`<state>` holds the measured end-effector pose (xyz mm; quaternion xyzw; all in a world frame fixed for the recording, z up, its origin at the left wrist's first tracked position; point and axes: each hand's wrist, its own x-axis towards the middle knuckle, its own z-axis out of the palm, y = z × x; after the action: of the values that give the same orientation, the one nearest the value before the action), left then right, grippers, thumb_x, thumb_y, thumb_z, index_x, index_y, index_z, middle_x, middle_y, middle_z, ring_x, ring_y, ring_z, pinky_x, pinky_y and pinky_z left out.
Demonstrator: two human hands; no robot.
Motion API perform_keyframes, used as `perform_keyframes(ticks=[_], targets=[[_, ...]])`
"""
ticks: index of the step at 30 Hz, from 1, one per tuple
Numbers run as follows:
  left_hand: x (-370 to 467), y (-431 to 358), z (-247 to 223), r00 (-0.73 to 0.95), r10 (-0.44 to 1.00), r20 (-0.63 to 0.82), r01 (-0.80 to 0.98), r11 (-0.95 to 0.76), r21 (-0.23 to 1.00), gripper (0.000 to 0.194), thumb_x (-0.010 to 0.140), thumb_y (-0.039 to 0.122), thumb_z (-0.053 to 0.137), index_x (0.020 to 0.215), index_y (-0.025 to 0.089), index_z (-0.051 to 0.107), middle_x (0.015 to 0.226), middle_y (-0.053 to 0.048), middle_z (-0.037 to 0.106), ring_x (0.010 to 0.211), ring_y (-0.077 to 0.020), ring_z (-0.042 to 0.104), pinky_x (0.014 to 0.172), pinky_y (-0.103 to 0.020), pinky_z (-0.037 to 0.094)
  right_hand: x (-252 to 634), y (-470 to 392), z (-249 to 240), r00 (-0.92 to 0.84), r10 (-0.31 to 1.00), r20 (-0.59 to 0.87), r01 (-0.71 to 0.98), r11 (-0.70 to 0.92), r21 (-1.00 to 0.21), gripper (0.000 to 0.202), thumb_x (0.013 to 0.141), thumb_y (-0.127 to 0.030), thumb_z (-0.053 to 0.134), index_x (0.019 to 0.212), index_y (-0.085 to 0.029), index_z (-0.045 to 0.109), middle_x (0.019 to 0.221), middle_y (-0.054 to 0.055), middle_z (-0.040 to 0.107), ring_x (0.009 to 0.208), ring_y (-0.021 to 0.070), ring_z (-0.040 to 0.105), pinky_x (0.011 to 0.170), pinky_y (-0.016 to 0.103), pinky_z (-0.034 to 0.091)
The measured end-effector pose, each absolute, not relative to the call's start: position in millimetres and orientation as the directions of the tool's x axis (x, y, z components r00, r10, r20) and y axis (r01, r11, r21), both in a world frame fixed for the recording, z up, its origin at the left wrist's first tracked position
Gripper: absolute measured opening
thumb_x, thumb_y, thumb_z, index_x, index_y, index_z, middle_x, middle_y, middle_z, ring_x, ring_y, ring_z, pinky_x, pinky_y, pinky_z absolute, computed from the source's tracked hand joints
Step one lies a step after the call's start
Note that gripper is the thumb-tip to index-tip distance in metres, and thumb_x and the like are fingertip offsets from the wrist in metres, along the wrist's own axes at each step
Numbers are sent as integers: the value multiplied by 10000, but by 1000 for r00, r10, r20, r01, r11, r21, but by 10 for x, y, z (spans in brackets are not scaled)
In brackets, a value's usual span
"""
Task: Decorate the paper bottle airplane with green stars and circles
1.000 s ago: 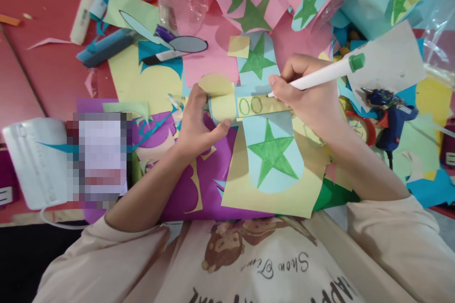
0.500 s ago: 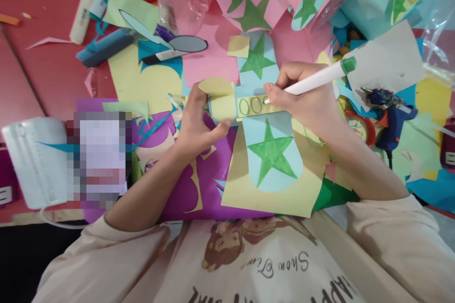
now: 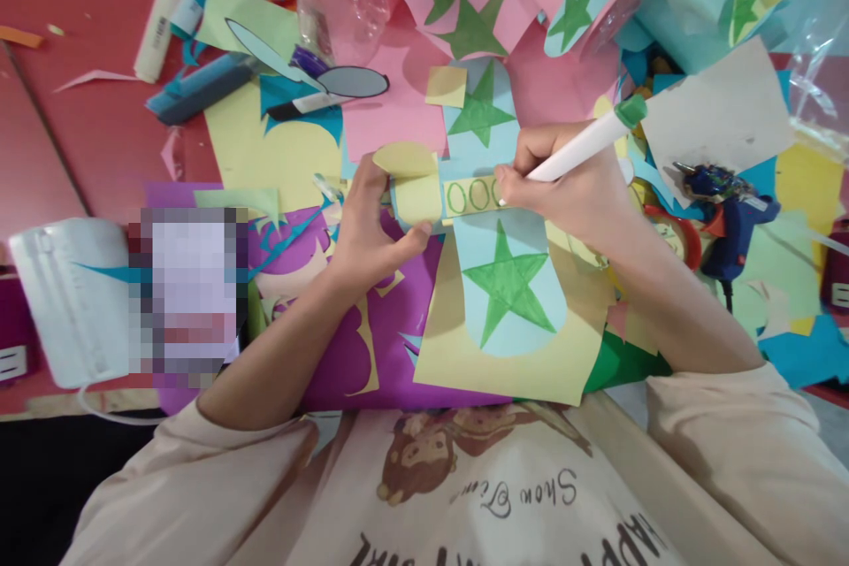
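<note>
My right hand (image 3: 563, 168) grips a white marker with a green end (image 3: 593, 137), its tip down on a yellow paper strip (image 3: 455, 210). Green ovals stand in a row on that strip; the one at the tip is partly hidden by my fingers. The strip crosses a light blue paper cutout (image 3: 474, 332) bearing two green stars (image 3: 508, 274). My left hand (image 3: 371, 225) holds the cutout's rounded left end, thumb on the near side and fingers on the far side. Yellow paper pieces (image 3: 416, 195) cover that end. Beneath lies a larger pale yellow sheet (image 3: 451, 363).
Scissors (image 3: 351, 81), capped markers (image 3: 161, 18) and a clear plastic cup (image 3: 341, 0) lie at the far left. A blue glue gun (image 3: 733, 234) is on the right. Paper scraps cover much of the red table (image 3: 86, 133). A white device (image 3: 72, 301) sits at the left.
The marker tip has moved slightly down and right, and the third oval's line has grown. My left hand stays in place on the cutout.
</note>
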<state>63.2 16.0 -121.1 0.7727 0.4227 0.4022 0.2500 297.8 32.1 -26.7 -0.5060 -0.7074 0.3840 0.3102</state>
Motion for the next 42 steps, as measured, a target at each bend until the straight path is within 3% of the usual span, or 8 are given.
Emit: perform_keyframes(ticks=[5, 11, 20, 25, 33, 42], targets=[[624, 146, -1228, 292, 884, 366, 461, -465, 756, 535, 829, 524, 588, 1287, 308, 416, 1177, -77, 528, 1061, -260, 554, 855, -427, 503, 2997, 333, -260, -303, 949, 84, 440, 218, -871, 370, 724, -102, 600, 503, -212, 325, 497, -56, 314, 494, 78, 265, 468, 282, 240], [623, 151, -1259, 295, 862, 411, 449, -505, 737, 546, 835, 539, 567, 1280, 257, 422, 1153, -98, 530, 1051, -272, 543, 862, -449, 482, 3012, 387, -302, -171, 973, 154, 144, 179, -973, 340, 765, -128, 607, 519, -228, 396, 437, -59, 451, 397, 79, 425, 393, 256, 287], [609, 153, -1274, 281, 879, 384, 457, -475, 752, 575, 827, 577, 575, 1279, 254, 430, 1162, -93, 529, 1058, -264, 538, 884, -438, 477, 2989, 362, -315, -192, 969, 155, 327, 212, -921, 385, 852, -223, 643, 562, -220, 390, 511, -56, 453, 462, 73, 370, 450, 272, 280], [605, 157, -1267, 290, 874, 390, 462, -485, 743, 562, 838, 571, 574, 1277, 251, 430, 1151, -89, 525, 1045, -252, 540, 856, -414, 488, 2993, 371, -332, -191, 964, 183, 372, 244, -896, 397, 827, -125, 633, 546, -218, 369, 492, -64, 392, 463, 66, 304, 442, 275, 239], [612, 150, -1249, 308, 864, 399, 457, -502, 735, 576, 852, 567, 566, 1309, 253, 407, 1186, -103, 527, 1079, -266, 539, 875, -423, 490, 2989, 367, -329, -179, 969, 171, 390, 229, -892, 446, 805, -93, 643, 540, -220, 309, 509, -53, 411, 467, 68, 351, 431, 279, 254], [630, 144, -1197, 335, 849, 408, 463, -526, 714, 546, 876, 559, 538, 1299, 234, 420, 1165, -79, 517, 1059, -242, 547, 842, -390, 501, 2994, 359, -300, -199, 971, 133, 490, 216, -844, 441, 828, -227, 649, 559, -214, 299, 505, -32, 359, 535, 111, 429, 455, 268, 348]])
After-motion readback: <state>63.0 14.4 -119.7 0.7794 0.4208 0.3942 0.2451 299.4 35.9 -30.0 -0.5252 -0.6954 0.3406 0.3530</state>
